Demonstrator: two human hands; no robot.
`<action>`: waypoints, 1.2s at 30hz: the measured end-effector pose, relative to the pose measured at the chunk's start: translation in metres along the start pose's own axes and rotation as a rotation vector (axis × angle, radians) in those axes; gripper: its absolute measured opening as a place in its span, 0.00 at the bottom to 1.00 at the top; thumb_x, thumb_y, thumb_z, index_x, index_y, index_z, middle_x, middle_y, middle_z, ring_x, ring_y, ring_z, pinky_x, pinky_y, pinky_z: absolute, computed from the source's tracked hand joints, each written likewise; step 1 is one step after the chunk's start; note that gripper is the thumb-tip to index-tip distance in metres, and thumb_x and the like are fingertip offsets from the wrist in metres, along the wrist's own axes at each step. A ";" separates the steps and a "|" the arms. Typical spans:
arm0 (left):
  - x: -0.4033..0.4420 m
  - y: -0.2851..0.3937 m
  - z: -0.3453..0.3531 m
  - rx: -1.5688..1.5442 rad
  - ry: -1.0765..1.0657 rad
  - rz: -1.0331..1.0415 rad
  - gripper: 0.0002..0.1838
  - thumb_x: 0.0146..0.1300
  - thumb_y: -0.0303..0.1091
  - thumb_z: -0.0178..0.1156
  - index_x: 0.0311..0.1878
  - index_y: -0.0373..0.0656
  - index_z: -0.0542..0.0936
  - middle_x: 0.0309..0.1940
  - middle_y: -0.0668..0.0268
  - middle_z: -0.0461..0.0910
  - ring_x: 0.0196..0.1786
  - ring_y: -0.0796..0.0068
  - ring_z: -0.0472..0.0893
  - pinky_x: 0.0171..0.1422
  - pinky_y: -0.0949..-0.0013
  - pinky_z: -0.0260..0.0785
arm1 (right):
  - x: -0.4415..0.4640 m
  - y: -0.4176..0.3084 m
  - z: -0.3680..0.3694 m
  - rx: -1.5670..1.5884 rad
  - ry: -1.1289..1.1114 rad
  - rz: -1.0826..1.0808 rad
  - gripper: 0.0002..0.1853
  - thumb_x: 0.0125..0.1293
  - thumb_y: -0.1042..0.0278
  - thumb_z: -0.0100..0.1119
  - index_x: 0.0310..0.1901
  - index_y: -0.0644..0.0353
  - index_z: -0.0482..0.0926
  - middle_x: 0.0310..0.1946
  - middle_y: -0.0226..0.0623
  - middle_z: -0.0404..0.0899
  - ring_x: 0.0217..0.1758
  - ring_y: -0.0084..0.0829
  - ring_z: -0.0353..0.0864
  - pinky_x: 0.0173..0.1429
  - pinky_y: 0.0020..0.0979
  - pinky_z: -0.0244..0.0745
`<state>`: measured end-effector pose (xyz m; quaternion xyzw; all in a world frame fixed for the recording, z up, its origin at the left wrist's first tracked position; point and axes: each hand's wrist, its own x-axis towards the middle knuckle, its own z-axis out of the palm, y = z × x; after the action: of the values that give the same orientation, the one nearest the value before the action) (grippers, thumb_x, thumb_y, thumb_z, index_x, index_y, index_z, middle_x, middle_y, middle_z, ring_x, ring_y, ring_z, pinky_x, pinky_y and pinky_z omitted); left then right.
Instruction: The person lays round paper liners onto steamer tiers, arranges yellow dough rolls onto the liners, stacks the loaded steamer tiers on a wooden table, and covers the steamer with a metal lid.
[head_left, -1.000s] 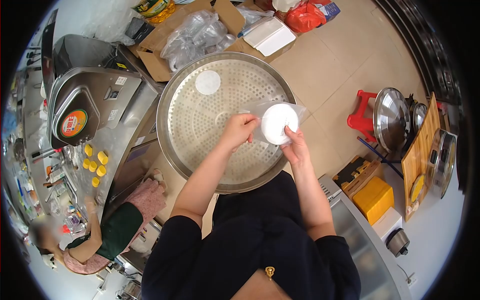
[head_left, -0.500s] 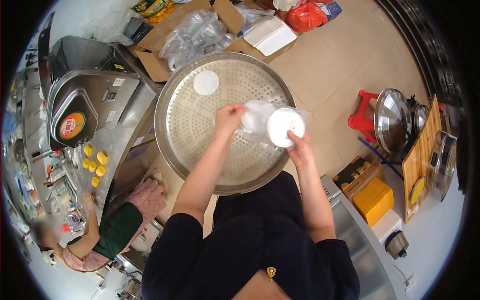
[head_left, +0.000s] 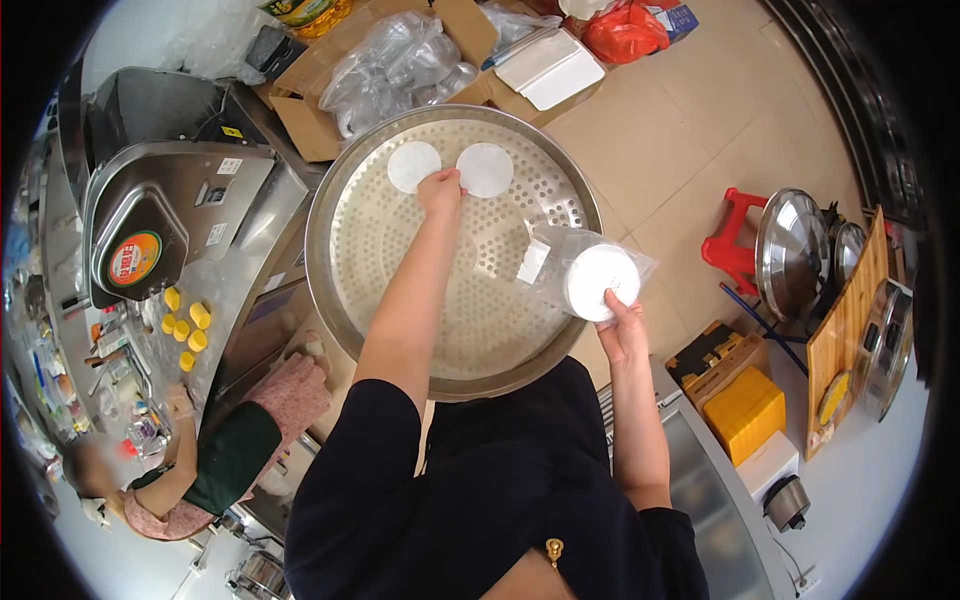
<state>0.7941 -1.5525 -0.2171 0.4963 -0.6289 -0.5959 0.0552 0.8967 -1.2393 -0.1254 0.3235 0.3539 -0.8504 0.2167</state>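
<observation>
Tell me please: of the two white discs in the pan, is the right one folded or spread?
Spread: the right disc, at the left hand, shows a round outline with no visible fold.

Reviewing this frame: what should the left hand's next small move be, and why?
Probably ease the left hand off the paper disc at its fingertips: it appears flat on the perforated steamer tray, apart from the other disc, while the right hand holds a plastic bag with a white stack inside.
</observation>
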 end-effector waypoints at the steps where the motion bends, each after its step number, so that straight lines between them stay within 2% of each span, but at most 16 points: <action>1: -0.006 0.002 -0.001 0.004 -0.015 0.044 0.04 0.57 0.24 0.59 0.34 0.33 0.80 0.26 0.63 0.79 0.22 0.78 0.75 0.26 0.75 0.66 | 0.000 0.001 0.000 0.010 -0.006 0.001 0.20 0.58 0.79 0.60 0.53 0.61 0.71 0.49 0.36 0.77 0.51 0.31 0.77 0.55 0.35 0.75; 4: -0.054 0.017 -0.014 0.254 0.014 0.572 0.06 0.58 0.24 0.58 0.37 0.34 0.80 0.27 0.65 0.80 0.24 0.79 0.76 0.26 0.76 0.68 | 0.005 0.003 0.007 0.039 -0.026 -0.001 0.20 0.58 0.79 0.59 0.53 0.61 0.71 0.49 0.36 0.77 0.51 0.31 0.77 0.56 0.36 0.75; 6: -0.102 0.033 -0.024 0.119 -0.253 0.488 0.07 0.57 0.25 0.59 0.38 0.34 0.80 0.27 0.65 0.80 0.25 0.81 0.76 0.27 0.77 0.68 | 0.009 0.004 0.012 0.048 -0.038 -0.011 0.20 0.58 0.79 0.59 0.54 0.60 0.71 0.49 0.36 0.77 0.52 0.31 0.77 0.56 0.36 0.74; 8: -0.137 0.044 -0.034 0.175 -0.599 0.254 0.07 0.57 0.26 0.59 0.38 0.35 0.81 0.26 0.65 0.80 0.23 0.82 0.75 0.25 0.76 0.67 | 0.010 0.001 0.021 0.057 -0.062 -0.005 0.20 0.58 0.79 0.59 0.53 0.61 0.71 0.49 0.36 0.77 0.52 0.31 0.77 0.56 0.35 0.74; 11: -0.157 0.048 -0.033 0.302 -0.764 0.243 0.07 0.58 0.26 0.58 0.38 0.35 0.81 0.26 0.66 0.80 0.21 0.81 0.74 0.24 0.76 0.67 | 0.012 0.000 0.029 0.053 -0.123 0.010 0.20 0.58 0.79 0.60 0.53 0.61 0.71 0.48 0.37 0.77 0.51 0.31 0.77 0.55 0.35 0.74; 14: -0.158 0.058 -0.029 0.330 -0.889 0.147 0.08 0.58 0.26 0.58 0.38 0.35 0.82 0.25 0.66 0.80 0.20 0.81 0.74 0.23 0.75 0.66 | 0.012 0.003 0.034 0.013 -0.164 0.000 0.20 0.57 0.79 0.60 0.53 0.62 0.72 0.48 0.37 0.77 0.51 0.31 0.77 0.55 0.35 0.75; 17: -0.159 0.056 -0.026 0.278 -0.911 0.047 0.07 0.57 0.27 0.59 0.36 0.34 0.82 0.23 0.66 0.80 0.21 0.82 0.73 0.23 0.76 0.65 | 0.008 0.005 0.033 -0.015 -0.179 0.004 0.20 0.57 0.79 0.61 0.52 0.62 0.73 0.48 0.37 0.78 0.50 0.31 0.78 0.54 0.35 0.75; 23: -0.158 0.035 -0.024 0.288 -0.841 0.142 0.05 0.55 0.27 0.62 0.33 0.35 0.82 0.25 0.67 0.80 0.24 0.83 0.74 0.29 0.77 0.66 | 0.003 0.008 0.026 -0.028 -0.128 0.016 0.19 0.56 0.80 0.60 0.51 0.62 0.73 0.47 0.38 0.78 0.49 0.32 0.79 0.53 0.35 0.76; 26: -0.161 0.030 -0.021 0.207 -0.746 0.051 0.05 0.54 0.26 0.62 0.33 0.35 0.82 0.25 0.67 0.80 0.28 0.82 0.75 0.33 0.77 0.67 | 0.004 0.007 0.010 -0.049 -0.077 -0.012 0.19 0.56 0.80 0.60 0.51 0.62 0.73 0.47 0.38 0.78 0.50 0.32 0.78 0.53 0.35 0.76; 29: -0.141 0.000 -0.013 0.061 -0.451 -0.041 0.05 0.55 0.26 0.61 0.33 0.34 0.82 0.26 0.64 0.80 0.30 0.81 0.76 0.35 0.76 0.68 | 0.002 -0.004 -0.014 -0.045 0.001 -0.057 0.20 0.57 0.80 0.60 0.52 0.62 0.72 0.48 0.38 0.77 0.50 0.32 0.78 0.53 0.35 0.77; 32: -0.114 -0.023 -0.003 0.113 -0.261 -0.057 0.06 0.56 0.25 0.60 0.34 0.32 0.81 0.27 0.62 0.80 0.30 0.78 0.76 0.36 0.74 0.68 | -0.006 -0.019 -0.033 -0.017 0.058 -0.095 0.21 0.57 0.79 0.60 0.53 0.61 0.70 0.48 0.36 0.77 0.51 0.32 0.77 0.54 0.35 0.76; 36: -0.100 -0.031 0.014 0.173 -0.220 -0.031 0.07 0.56 0.25 0.60 0.36 0.31 0.81 0.28 0.60 0.80 0.31 0.76 0.77 0.37 0.72 0.68 | -0.013 -0.028 -0.047 -0.005 0.092 -0.108 0.22 0.56 0.79 0.61 0.54 0.60 0.70 0.49 0.35 0.76 0.52 0.31 0.76 0.56 0.35 0.74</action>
<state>0.8521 -1.4675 -0.1940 0.4407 -0.6724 -0.5910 -0.0662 0.9081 -1.1844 -0.1288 0.3420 0.3823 -0.8443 0.1548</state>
